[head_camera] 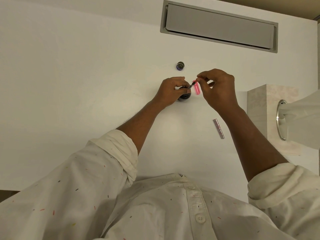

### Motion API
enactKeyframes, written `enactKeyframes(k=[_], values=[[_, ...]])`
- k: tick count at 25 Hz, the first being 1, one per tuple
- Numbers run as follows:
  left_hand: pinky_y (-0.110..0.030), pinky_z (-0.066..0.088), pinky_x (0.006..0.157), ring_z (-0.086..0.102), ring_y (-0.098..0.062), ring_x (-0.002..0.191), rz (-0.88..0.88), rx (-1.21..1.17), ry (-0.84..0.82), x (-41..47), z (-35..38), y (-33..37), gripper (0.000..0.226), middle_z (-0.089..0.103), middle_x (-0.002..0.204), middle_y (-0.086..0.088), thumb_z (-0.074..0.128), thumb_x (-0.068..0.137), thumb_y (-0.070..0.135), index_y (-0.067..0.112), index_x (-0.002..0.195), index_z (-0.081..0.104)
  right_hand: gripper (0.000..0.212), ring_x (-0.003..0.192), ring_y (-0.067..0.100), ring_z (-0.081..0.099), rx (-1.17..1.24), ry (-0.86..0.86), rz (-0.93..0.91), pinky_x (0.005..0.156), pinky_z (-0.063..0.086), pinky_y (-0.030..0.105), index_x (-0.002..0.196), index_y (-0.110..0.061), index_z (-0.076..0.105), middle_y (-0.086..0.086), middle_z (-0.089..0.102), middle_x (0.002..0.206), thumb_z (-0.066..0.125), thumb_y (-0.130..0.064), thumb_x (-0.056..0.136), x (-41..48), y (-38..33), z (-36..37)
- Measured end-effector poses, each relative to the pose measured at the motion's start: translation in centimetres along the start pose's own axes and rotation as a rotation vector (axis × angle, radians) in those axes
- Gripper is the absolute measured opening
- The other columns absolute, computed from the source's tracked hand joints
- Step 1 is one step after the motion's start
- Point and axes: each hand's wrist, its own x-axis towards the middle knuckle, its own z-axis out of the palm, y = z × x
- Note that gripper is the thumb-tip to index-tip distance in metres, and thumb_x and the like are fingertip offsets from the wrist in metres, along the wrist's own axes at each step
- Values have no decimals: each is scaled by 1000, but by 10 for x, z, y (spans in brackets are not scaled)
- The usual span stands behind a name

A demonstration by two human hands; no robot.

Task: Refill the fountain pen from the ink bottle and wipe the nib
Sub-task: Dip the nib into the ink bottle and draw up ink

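Observation:
A dark ink bottle (185, 97) stands on the white table (86, 84), its cap off. My left hand (170, 91) wraps around the bottle from the left. My right hand (218, 87) pinches the top end of the fountain pen section (192, 84), which slants down into the bottle's mouth, nib hidden inside. A pink translucent pen barrel (197, 88) lies on the table just right of the bottle, under my right fingers. The bottle's dark cap (180, 66) sits farther back. A silvery pink pen cap (219, 129) lies to the right, nearer to me.
A marbled tissue box (259, 108) with a metal-ringed opening and a white tissue (303, 118) sticking out stands at the right edge. A grey recessed cable flap (219, 25) is set in the table at the back. My rolled white sleeves fill the foreground.

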Motion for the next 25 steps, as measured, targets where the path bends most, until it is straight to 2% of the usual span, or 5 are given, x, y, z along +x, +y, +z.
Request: enactKeyframes(k=[8,14,16,20,25], values=[[7,28,82,54,-15,120,4,-6,-3,0,-1,-3,15,70,108,-9,71,76,10,6,91,73,18,71,12,58,-64,-18,-23,67,50,27,86,-10,72,6,69,79,62,-24,88,3,-2,-1],[8,26,82,54,-13,119,11,-3,-10,1,-1,-1,15,70,107,-9,72,76,10,6,90,73,20,76,9,60,50,-2,-7,66,50,18,103,-12,71,0,69,91,67,-20,85,1,2,-1],[8,26,81,53,-11,118,6,-5,-8,0,-2,-1,16,70,109,-10,72,76,9,5,91,73,15,77,12,61,51,-1,-25,67,52,19,98,-9,72,6,71,92,65,-14,86,0,2,0],[7,27,82,54,-13,119,7,-6,-6,0,-1,-1,16,70,107,-9,72,75,9,6,91,73,12,74,10,57,-14,-16,-38,64,43,5,89,-7,72,8,71,86,61,-13,88,2,1,0],[6,28,83,54,-14,119,18,-6,-9,0,-1,-2,14,71,104,-8,71,75,10,7,89,73,16,69,13,56,-46,-7,-25,66,50,27,83,-8,72,9,68,77,62,-20,87,3,-1,-2]])
